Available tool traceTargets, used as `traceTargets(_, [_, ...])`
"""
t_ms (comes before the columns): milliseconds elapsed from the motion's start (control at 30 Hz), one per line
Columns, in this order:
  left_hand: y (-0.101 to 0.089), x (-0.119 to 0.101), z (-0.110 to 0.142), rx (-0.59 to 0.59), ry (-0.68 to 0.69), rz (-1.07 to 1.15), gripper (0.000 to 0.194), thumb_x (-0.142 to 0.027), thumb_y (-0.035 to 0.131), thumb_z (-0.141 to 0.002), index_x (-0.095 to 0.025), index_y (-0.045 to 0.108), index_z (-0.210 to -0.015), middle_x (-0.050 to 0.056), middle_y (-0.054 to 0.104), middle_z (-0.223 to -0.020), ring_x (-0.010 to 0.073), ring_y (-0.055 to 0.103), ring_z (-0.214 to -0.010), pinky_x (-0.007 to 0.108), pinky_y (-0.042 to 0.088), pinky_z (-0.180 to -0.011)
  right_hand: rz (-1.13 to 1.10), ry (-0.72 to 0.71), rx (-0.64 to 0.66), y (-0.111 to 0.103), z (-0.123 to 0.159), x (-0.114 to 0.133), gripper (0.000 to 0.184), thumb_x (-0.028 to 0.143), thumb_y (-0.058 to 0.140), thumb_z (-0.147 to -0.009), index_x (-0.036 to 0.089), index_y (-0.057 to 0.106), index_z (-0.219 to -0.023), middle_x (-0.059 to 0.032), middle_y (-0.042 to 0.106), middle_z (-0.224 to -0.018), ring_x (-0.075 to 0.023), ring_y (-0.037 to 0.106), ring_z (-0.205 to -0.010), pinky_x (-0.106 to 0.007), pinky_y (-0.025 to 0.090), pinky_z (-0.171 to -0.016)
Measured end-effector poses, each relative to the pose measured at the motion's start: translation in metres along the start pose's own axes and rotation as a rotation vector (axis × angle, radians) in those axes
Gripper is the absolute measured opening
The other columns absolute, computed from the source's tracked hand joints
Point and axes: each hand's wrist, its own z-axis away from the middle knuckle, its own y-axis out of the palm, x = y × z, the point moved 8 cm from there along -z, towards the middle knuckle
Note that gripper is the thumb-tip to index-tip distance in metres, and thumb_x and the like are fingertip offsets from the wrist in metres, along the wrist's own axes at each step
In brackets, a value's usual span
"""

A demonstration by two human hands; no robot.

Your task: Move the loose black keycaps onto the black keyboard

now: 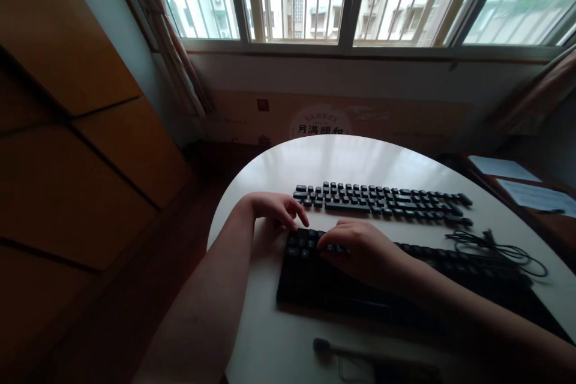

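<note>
Keyboard (342,293) stretches left to right under the right hand (362,249), whose grip is hidden, with the left hand (278,209), fingers parted, by its far left corner.

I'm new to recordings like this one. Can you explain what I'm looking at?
There is no machine, only a person's two bare hands, seen in one picture from a camera worn on the head, looking forward and down. On the white table lie a black keyboard, rows of loose keycaps beyond it, a coiled cable and, nearer, a dim slender tool. The left hand is by the keyboard's far-left corner; the right hand is over its keys. Whether either hand holds anything is unclear.
</note>
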Motion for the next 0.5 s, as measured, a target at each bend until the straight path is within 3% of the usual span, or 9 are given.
traceTargets(233, [0.002, 0.000, -0.004, 0.021, -0.009, -0.020, 0.052, -0.042, 0.086, -0.065, -0.017, 0.069, -0.107, -0.006, 0.053, -0.058, 0.0112, 0.054, -0.053, 0.021, 0.043, -0.050, 0.145, -0.152, -0.013, 0.014, 0.003, 0.016, 0.012, 0.019, 0.062, -0.091, 0.021, 0.074, -0.089, -0.0037, 0.073, -0.078, -0.0175, 0.062, -0.074, -0.028, 0.044, -0.071])
traceTargets(367, [0.001, 0.001, -0.006, 0.004, -0.030, -0.026, 0.051, -0.041, 0.088, -0.061, -0.017, 0.069, -0.102, -0.007, 0.051, -0.057, 0.0116, 0.055, -0.054, 0.022, 0.044, -0.051, 0.214, -0.190, -0.048, 0.019, 0.005, 0.021, 0.019, 0.021, 0.057, -0.095, 0.020, 0.072, -0.085, -0.0052, 0.072, -0.075, -0.0170, 0.060, -0.072, -0.029, 0.042, -0.071])
traceTargets(500, [0.004, -0.002, -0.003, 0.023, -0.039, -0.024, 0.048, -0.044, 0.084, -0.068, -0.017, 0.068, -0.104, -0.004, 0.058, -0.057, 0.0111, 0.055, -0.053, 0.020, 0.041, -0.050, 0.251, -0.201, -0.035, 0.021, 0.005, 0.027, 0.023, 0.019, 0.053, -0.096, 0.019, 0.071, -0.082, -0.0051, 0.071, -0.075, -0.0165, 0.058, -0.071, -0.029, 0.041, -0.069])
